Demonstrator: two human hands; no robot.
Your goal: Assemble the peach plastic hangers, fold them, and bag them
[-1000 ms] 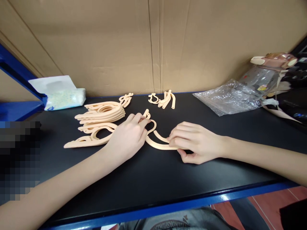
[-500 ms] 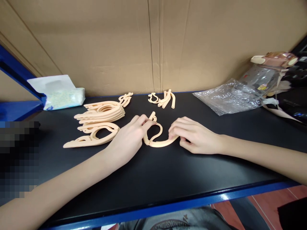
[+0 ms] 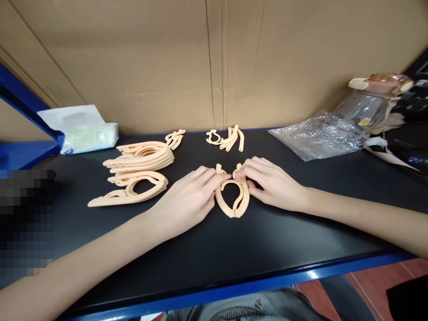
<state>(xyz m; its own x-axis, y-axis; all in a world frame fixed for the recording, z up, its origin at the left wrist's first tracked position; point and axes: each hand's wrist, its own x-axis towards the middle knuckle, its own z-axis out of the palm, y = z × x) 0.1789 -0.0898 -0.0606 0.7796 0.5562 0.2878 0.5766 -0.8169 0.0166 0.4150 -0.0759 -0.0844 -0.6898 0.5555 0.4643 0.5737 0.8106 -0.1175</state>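
A peach plastic folding hanger (image 3: 233, 199) lies folded into a loop on the black tabletop (image 3: 214, 249), its two arms brought together. My left hand (image 3: 187, 200) presses its fingertips against the loop's left arm. My right hand (image 3: 270, 183) pinches the loop's right arm and upper end. To the left sits a stack of unfolded peach hangers (image 3: 140, 156), and one more hanger (image 3: 132, 189) lies in front of it.
A small cluster of hanger parts (image 3: 229, 138) lies near the back wall. A tissue pack (image 3: 82, 133) sits back left, a clear plastic bag (image 3: 317, 133) and a bottle (image 3: 371, 102) back right. Cardboard lines the back. A blue edge runs along the table's front.
The hanger has been folded from an open curve into a closed loop. Both hands moved inward toward each other, the right hand shifting left and back.
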